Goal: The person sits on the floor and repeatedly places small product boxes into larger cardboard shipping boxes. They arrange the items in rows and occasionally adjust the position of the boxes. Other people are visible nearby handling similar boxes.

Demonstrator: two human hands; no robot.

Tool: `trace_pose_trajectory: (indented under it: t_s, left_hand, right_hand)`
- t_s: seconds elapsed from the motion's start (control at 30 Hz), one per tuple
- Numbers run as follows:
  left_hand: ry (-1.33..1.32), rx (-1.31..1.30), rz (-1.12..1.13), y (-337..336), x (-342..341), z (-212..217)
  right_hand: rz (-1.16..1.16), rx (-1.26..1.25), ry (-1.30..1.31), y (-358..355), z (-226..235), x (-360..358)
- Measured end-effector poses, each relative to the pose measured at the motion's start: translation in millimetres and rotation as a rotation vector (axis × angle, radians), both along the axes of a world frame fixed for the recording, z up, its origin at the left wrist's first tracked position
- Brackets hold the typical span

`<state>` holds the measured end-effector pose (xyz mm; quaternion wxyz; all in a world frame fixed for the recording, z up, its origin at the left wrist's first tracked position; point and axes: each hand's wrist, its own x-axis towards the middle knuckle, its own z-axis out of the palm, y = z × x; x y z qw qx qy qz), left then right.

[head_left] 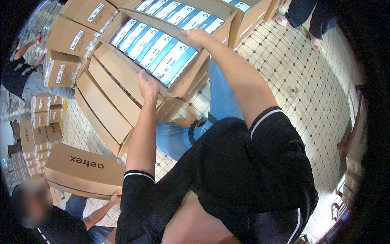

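In front of me stands an open cardboard carton packed with a row of blue-and-white boxes. My left hand is at the carton's near left side, its fingertips at the top edge and the fingers partly hidden. Across the boxes, my right hand curls over the rim at the far right corner. Both arms reach forward, so the carton lies between my hands. Directly behind it is a second open carton with similar blue-and-white boxes.
Long brown cartons lie to the left, with stacked labelled cartons beyond. At lower left a co-worker's hand holds a long carton. Another person's arm shows at far left. Someone's feet stand on the tiled floor.
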<state>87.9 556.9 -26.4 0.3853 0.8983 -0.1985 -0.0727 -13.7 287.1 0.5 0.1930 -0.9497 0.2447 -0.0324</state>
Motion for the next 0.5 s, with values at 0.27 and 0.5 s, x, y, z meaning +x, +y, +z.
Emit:
trace_pose_trajectory:
  t_s: [0.27, 0.5]
  left_hand:
    - [0.029, -0.174, -0.098, 7.7, -12.4, 6.5]
    - [-0.082, 0.423, -0.006, 119.9, -26.2, -9.2]
  right_hand:
    - [0.022, -0.043, -0.081, -3.4, -16.0, 1.6]
    - [0.052, 0.01, -0.175, 1.3, -3.9, -2.4]
